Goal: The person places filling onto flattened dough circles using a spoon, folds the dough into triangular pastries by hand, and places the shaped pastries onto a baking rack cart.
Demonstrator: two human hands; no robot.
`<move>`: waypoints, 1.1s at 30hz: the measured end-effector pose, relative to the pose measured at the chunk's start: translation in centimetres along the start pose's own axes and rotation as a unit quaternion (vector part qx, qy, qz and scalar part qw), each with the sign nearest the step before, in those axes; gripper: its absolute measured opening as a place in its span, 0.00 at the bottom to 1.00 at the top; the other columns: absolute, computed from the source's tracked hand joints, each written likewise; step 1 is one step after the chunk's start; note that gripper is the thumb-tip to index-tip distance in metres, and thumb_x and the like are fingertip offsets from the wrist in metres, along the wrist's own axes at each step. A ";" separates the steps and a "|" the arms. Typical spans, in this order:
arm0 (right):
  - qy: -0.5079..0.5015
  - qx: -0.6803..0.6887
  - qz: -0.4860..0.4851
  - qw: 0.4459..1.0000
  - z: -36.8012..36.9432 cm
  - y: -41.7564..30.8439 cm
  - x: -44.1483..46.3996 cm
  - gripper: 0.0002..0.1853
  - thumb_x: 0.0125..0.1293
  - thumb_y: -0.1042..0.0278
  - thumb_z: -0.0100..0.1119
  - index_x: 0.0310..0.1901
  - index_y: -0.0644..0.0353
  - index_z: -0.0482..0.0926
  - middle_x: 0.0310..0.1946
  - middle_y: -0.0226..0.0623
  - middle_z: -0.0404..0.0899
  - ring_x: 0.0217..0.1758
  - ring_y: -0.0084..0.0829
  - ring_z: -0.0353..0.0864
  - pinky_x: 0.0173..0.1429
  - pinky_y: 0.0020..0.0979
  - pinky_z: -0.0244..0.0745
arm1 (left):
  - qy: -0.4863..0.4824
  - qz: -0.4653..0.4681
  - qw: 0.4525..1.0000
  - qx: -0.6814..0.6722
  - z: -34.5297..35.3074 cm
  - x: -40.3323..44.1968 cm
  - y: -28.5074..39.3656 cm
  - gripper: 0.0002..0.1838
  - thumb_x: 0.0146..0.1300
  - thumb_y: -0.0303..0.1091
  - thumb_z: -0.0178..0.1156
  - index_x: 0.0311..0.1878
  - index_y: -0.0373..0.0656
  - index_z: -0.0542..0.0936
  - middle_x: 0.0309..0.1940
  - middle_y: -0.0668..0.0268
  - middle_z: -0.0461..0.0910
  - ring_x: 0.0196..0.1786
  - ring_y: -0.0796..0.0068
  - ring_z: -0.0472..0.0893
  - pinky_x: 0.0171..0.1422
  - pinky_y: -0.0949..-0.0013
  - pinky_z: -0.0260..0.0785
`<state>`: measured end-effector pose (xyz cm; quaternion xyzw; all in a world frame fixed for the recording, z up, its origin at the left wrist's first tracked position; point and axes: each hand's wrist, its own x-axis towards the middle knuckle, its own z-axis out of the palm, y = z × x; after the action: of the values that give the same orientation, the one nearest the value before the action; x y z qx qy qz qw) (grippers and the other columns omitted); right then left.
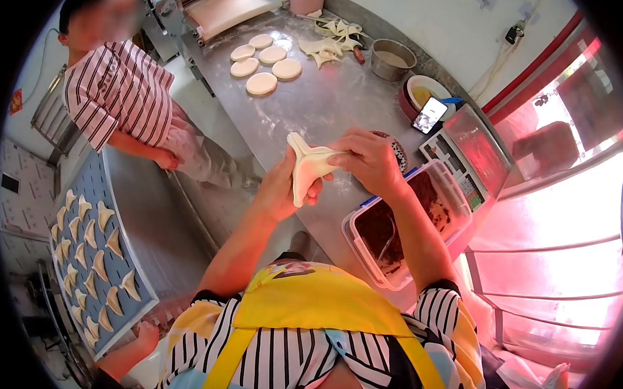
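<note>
A three-cornered folded dough piece with raised pinched seams is held above the metal table. My left hand cups it from the left and below, fingers wrapped round its underside. The fingers of my right hand are closed on its right-hand corner, along the seam. Whatever lies inside the dough is hidden. Just under my right forearm stands a clear plastic tub of dark reddish-brown filling, with a utensil handle in it.
Flat dough rounds, dough scraps and a metal bowl occupy the far table. At right are a phone and scale. Leftward, a tray carries several folded triangles; a person stands behind, another's hand nearby.
</note>
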<state>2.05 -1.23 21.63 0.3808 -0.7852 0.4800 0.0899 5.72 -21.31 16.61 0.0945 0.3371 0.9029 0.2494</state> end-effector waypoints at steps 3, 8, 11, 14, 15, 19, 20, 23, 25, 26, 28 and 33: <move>0.006 0.008 0.077 0.997 0.4 -1.3 -0.1 0.11 0.53 0.73 0.65 0.39 0.65 0.80 0.29 0.38 0.74 0.30 0.33 0.75 0.33 0.29 0.70 | 0.010 -0.021 1.000 0.021 0.5 -0.2 0.6 0.29 0.72 0.58 0.34 0.60 0.43 0.65 0.36 0.59 0.77 0.22 0.78 0.73 0.21 0.75 0.65; 0.011 -0.016 -0.036 0.999 0.5 -0.5 -0.3 0.10 0.53 0.74 0.64 0.39 0.64 0.80 0.27 0.39 0.73 0.31 0.37 0.75 0.34 0.32 0.71 | 0.006 -0.035 0.994 0.107 0.7 0.0 0.7 0.32 0.68 0.64 0.36 0.58 0.45 0.68 0.34 0.62 0.76 0.20 0.84 0.68 0.16 0.80 0.55; -0.012 -0.041 -0.027 0.999 0.5 -0.4 -0.3 0.10 0.52 0.74 0.65 0.37 0.66 0.80 0.30 0.40 0.76 0.31 0.37 0.76 0.37 0.31 0.72 | 0.002 -0.054 0.996 0.078 -0.5 0.4 0.2 0.32 0.68 0.64 0.36 0.56 0.45 0.69 0.33 0.62 0.77 0.19 0.83 0.69 0.16 0.80 0.55; -0.030 -0.074 -0.060 0.995 0.6 0.3 -0.7 0.12 0.50 0.75 0.66 0.39 0.65 0.79 0.32 0.40 0.77 0.33 0.37 0.76 0.38 0.31 0.72 | 0.056 -0.065 0.993 0.084 0.3 0.4 0.1 0.31 0.68 0.64 0.37 0.54 0.45 0.70 0.32 0.61 0.77 0.18 0.81 0.69 0.15 0.78 0.56; -0.034 -0.087 -0.081 0.992 0.6 0.5 -0.7 0.14 0.50 0.75 0.66 0.40 0.64 0.79 0.33 0.40 0.76 0.34 0.37 0.76 0.38 0.31 0.72 | 0.082 -0.063 0.991 0.083 1.2 0.4 0.2 0.31 0.68 0.64 0.37 0.53 0.45 0.71 0.31 0.61 0.77 0.18 0.80 0.69 0.15 0.77 0.56; -0.052 -0.111 -0.063 0.991 0.4 -0.7 -0.5 0.19 0.49 0.73 0.66 0.45 0.60 0.77 0.35 0.38 0.75 0.37 0.40 0.76 0.39 0.34 0.72 | 0.078 -0.096 0.988 0.090 0.1 0.4 0.0 0.30 0.69 0.63 0.36 0.48 0.43 0.72 0.27 0.63 0.76 0.17 0.78 0.71 0.16 0.74 0.57; -0.069 -0.124 -0.093 0.986 0.4 -1.0 -0.1 0.19 0.49 0.72 0.66 0.45 0.59 0.76 0.34 0.38 0.75 0.37 0.40 0.75 0.39 0.35 0.72 | 0.091 -0.105 0.985 0.103 -0.2 0.4 -0.3 0.31 0.69 0.63 0.37 0.47 0.42 0.73 0.26 0.63 0.76 0.17 0.78 0.70 0.16 0.74 0.57; -0.121 -0.138 -0.119 0.976 0.6 -0.6 0.4 0.18 0.47 0.72 0.65 0.42 0.58 0.75 0.34 0.37 0.74 0.39 0.43 0.75 0.41 0.38 0.72 | 0.124 -0.123 0.974 0.144 -0.2 0.9 -0.4 0.32 0.68 0.65 0.38 0.44 0.41 0.74 0.23 0.62 0.76 0.15 0.77 0.69 0.15 0.74 0.56; -0.141 -0.162 -0.127 0.968 0.6 0.1 0.3 0.15 0.46 0.73 0.63 0.39 0.56 0.74 0.32 0.36 0.72 0.39 0.42 0.75 0.41 0.39 0.72 | 0.144 -0.117 0.970 0.159 0.0 1.0 -0.4 0.33 0.67 0.66 0.40 0.43 0.40 0.74 0.22 0.61 0.76 0.14 0.77 0.69 0.15 0.75 0.55; -0.133 -0.163 -0.145 0.967 0.8 0.5 0.3 0.14 0.46 0.73 0.62 0.38 0.56 0.74 0.32 0.36 0.71 0.38 0.42 0.75 0.41 0.39 0.72 | 0.156 -0.118 0.971 0.140 0.3 1.0 -0.4 0.32 0.67 0.65 0.40 0.42 0.40 0.74 0.23 0.60 0.77 0.14 0.77 0.69 0.15 0.75 0.55; -0.117 -0.163 -0.184 0.962 1.3 1.1 0.3 0.13 0.47 0.73 0.61 0.37 0.56 0.73 0.30 0.35 0.70 0.38 0.42 0.75 0.41 0.39 0.72 | 0.184 -0.120 0.970 0.105 0.9 0.9 -0.4 0.31 0.68 0.63 0.40 0.42 0.40 0.73 0.25 0.59 0.78 0.15 0.77 0.69 0.15 0.76 0.54; -0.072 -0.167 -0.190 0.965 2.3 1.9 -0.1 0.14 0.45 0.72 0.63 0.36 0.57 0.73 0.29 0.34 0.70 0.36 0.39 0.75 0.39 0.37 0.72 | 0.172 -0.098 0.976 0.094 1.0 0.9 -1.4 0.24 0.71 0.55 0.43 0.43 0.39 0.71 0.28 0.60 0.74 0.16 0.78 0.68 0.15 0.77 0.53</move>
<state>1.40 -2.62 19.05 0.5362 -0.7718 0.2876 0.1846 5.82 -19.37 16.38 -0.0724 0.4657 0.8411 0.2655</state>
